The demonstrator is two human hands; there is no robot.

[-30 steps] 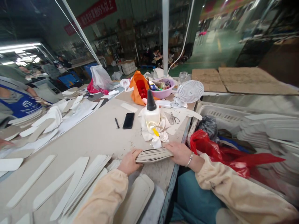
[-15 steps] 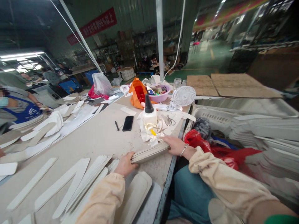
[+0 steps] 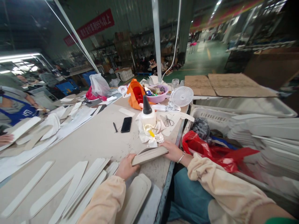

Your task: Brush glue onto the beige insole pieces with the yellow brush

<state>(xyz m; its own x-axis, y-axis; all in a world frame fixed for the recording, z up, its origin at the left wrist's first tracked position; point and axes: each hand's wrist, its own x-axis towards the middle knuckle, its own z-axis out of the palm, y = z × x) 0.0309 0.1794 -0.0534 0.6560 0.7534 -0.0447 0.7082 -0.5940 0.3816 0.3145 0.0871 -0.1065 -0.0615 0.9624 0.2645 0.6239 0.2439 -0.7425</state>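
Note:
A thick stack of long grey-white strips (image 3: 149,155) is held flat just above the table's near edge. My left hand (image 3: 126,166) grips its left end and my right hand (image 3: 172,150) grips its right end. More white strips (image 3: 77,183) lie fanned out on the table to the left of my left hand. A flat grey pad (image 3: 136,196) lies under my left forearm. Just behind the stack stands a white glue bottle with a black cap (image 3: 148,115) on crumpled cloth.
A black phone (image 3: 126,124), a pen (image 3: 115,127), scissors (image 3: 167,121) and a small white fan (image 3: 181,97) lie further back. A crate (image 3: 205,115) with a red bag (image 3: 210,151) and strip stacks stands to the right. Another person in a blue apron (image 3: 14,109) works far left.
The stack has lifted slightly and its top sheets have opened at the right end. The view has shifted a little. The person at far left has raised a strip.

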